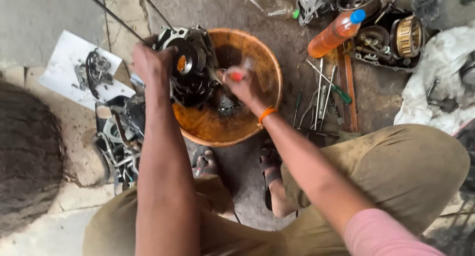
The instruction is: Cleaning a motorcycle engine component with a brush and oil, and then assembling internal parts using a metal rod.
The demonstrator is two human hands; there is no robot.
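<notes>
My left hand [152, 62] grips the top edge of a black, oily engine casing [190, 68] and holds it tilted over an orange basin [262, 63] on the floor. Dirty orange liquid lies in the basin's bottom. My right hand [242, 85] is closed on a brush with a red handle tip [236, 77], its bristle end against the casing's side. An orange band circles my right wrist.
An orange-filled bottle with a blue cap [335, 33] lies right of the basin. Screwdrivers and hand tools [324, 95] lie beside it, engine parts [391, 36] beyond. A sheet of paper with small parts [81, 68] sits left, above more metal parts [118, 137]. White cloth [438, 88] lies far right.
</notes>
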